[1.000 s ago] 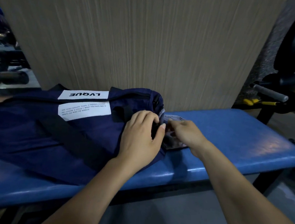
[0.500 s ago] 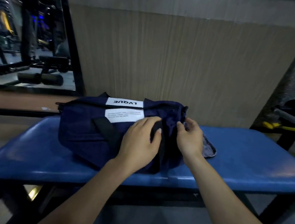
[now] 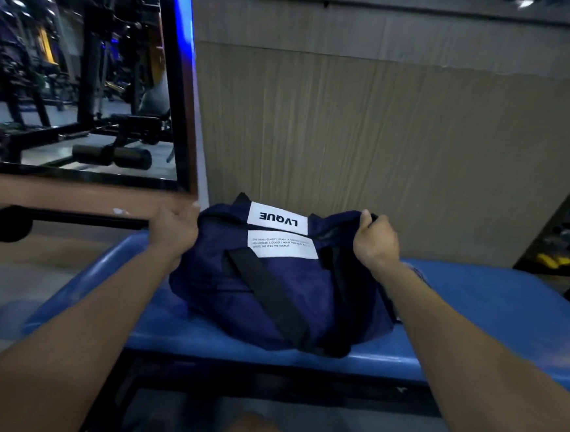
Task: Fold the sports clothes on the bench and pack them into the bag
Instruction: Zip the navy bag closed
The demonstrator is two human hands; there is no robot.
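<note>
A soft navy fabric duffel bag (image 3: 281, 283) with black straps is seen lying lengthwise along the middle of the padded blue desk (image 3: 494, 310), its left end gripped by the left hand (image 3: 173, 231) and its right end pinched by the right hand (image 3: 375, 238).

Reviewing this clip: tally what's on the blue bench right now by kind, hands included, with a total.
Navy duffel bag: 1
White labels on the bag, the upper one and the lower one: 2
Hands on the bag, left hand at its left end and right hand gripping its right end: 2
Cloth partly hidden behind the right forearm: 1
Total: 6
</note>
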